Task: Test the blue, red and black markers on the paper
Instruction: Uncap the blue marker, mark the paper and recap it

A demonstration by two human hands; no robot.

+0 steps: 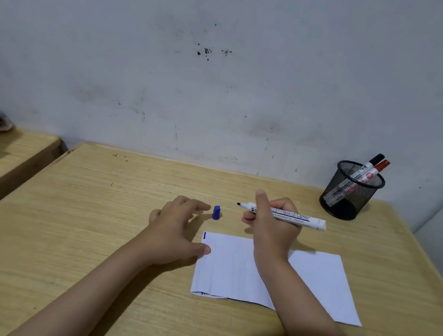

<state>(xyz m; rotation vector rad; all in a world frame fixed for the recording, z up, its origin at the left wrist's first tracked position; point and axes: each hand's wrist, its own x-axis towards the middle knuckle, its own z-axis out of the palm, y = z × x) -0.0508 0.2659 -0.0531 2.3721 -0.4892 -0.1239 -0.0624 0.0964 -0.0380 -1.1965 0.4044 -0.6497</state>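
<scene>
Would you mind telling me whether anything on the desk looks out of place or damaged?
Nothing serious. The paper is creased, and its near-left corner is folded or crumpled. The blue cap stands loose on the desk beside the left hand.

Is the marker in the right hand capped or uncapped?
Uncapped: the marker shows its bare tip, and the blue cap stands on the table.
</scene>
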